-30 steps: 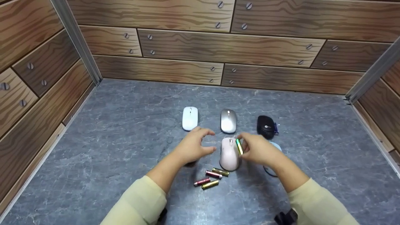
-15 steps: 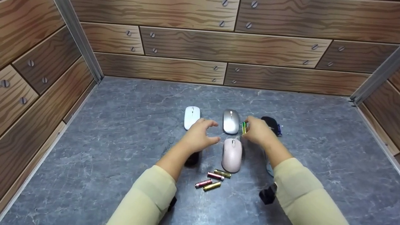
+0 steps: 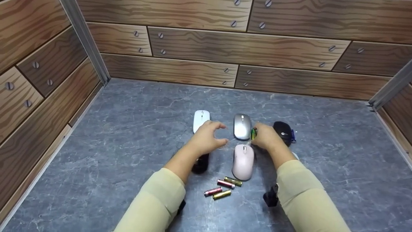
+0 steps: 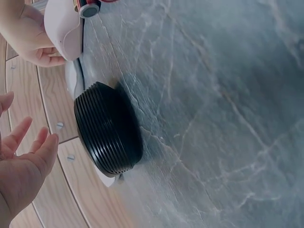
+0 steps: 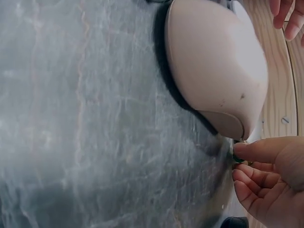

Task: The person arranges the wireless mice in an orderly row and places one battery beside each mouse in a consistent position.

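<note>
In the head view my right hand pinches a green battery between thumb and fingers, low beside the silver mouse. The right wrist view shows the fingertips down at the tabletop past the pink mouse, with the battery mostly hidden by the thumb. My left hand hovers with fingers and thumb parted and nothing between them. It partly covers the white mouse. Under the left wrist sits a black ribbed object. Two red and two gold batteries, such as the gold battery, lie before the pink mouse.
A black mouse with a small blue item at its side sits right of my right hand. Part of a light blue object shows behind the right wrist. Wood-patterned walls bound the grey marbled tabletop.
My right hand has carried the green battery from beside the pink mouse away from me, then lowered it at the silver mouse's right side. The left hand stays parted, shifting slightly.
</note>
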A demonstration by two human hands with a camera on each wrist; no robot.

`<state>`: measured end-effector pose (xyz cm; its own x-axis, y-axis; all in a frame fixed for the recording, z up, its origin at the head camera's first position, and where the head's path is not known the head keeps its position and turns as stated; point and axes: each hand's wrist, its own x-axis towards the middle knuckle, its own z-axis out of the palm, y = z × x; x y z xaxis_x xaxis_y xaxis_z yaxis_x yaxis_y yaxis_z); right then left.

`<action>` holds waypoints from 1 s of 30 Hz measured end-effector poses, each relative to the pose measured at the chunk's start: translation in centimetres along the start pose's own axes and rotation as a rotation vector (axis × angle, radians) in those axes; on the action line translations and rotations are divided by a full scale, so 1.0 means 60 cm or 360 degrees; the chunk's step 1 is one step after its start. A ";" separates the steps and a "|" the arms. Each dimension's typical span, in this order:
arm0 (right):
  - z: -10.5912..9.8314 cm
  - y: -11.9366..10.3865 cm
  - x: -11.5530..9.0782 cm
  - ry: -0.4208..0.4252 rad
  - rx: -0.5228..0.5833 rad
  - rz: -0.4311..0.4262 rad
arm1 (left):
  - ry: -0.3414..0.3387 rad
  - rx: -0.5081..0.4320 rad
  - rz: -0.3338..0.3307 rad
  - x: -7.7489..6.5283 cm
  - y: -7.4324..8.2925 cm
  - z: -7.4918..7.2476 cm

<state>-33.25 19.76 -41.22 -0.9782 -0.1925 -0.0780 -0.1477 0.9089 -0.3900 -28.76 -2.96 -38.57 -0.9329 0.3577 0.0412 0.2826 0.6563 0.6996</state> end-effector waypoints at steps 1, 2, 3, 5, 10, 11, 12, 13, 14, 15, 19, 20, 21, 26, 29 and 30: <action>0.000 0.001 0.001 -0.0005 -0.0002 0.0000 | 0.0000 -0.0006 -0.0006 0.002 0.000 0.000; 0.001 0.002 0.002 -0.0008 -0.0003 0.0002 | 0.0000 -0.0010 -0.0011 0.003 0.000 0.000; 0.001 0.004 0.004 -0.0012 -0.0003 -0.0005 | 0.0000 -0.0011 -0.0016 0.004 -0.001 0.000; 0.001 0.005 0.007 -0.0018 0.0006 -0.0004 | -0.0002 -0.0009 -0.0022 0.006 -0.001 0.001; 0.002 0.007 0.016 -0.0025 0.0032 -0.0001 | -0.0008 0.0006 -0.0003 0.010 -0.002 0.002; 0.003 0.008 0.017 -0.0024 0.0033 -0.0002 | -0.0010 0.0010 0.0001 0.010 -0.002 0.002; 0.004 0.008 0.019 -0.0020 0.0028 -0.0004 | -0.0012 0.0014 0.0004 0.010 -0.002 0.002; 0.004 0.008 0.020 -0.0014 0.0015 -0.0015 | -0.0015 0.0018 0.0004 0.010 -0.002 0.003; 0.005 0.008 0.022 -0.0005 0.0005 -0.0018 | -0.0018 0.0025 0.0002 0.010 -0.002 0.003; 0.007 0.007 0.023 0.0008 -0.0004 -0.0027 | -0.0020 0.0029 -0.0001 0.010 -0.002 0.003; 0.012 0.005 0.027 0.0071 -0.0048 -0.0085 | -0.0041 0.0036 -0.0021 0.009 -0.004 0.005; 0.013 0.004 0.027 0.0087 -0.0054 -0.0093 | -0.0046 0.0039 -0.0027 0.009 -0.005 0.005; 0.014 0.004 0.028 0.0098 -0.0062 -0.0101 | -0.0050 0.0038 -0.0031 0.009 -0.006 0.006; 0.014 0.003 0.032 0.0120 -0.0048 -0.0078 | -0.0059 0.0045 -0.0040 0.012 -0.007 0.009; 0.015 0.004 0.035 0.0122 -0.0032 -0.0069 | -0.0057 0.0056 -0.0035 0.012 -0.007 0.010; 0.016 0.005 0.035 0.0122 -0.0029 -0.0069 | -0.0056 0.0059 -0.0034 0.012 -0.007 0.011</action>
<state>-35.20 19.26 -42.34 -0.9791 -0.2032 0.0094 -0.1919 0.9071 -0.3746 -29.39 -2.56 -39.28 -0.9305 0.3662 0.0012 0.2716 0.6880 0.6730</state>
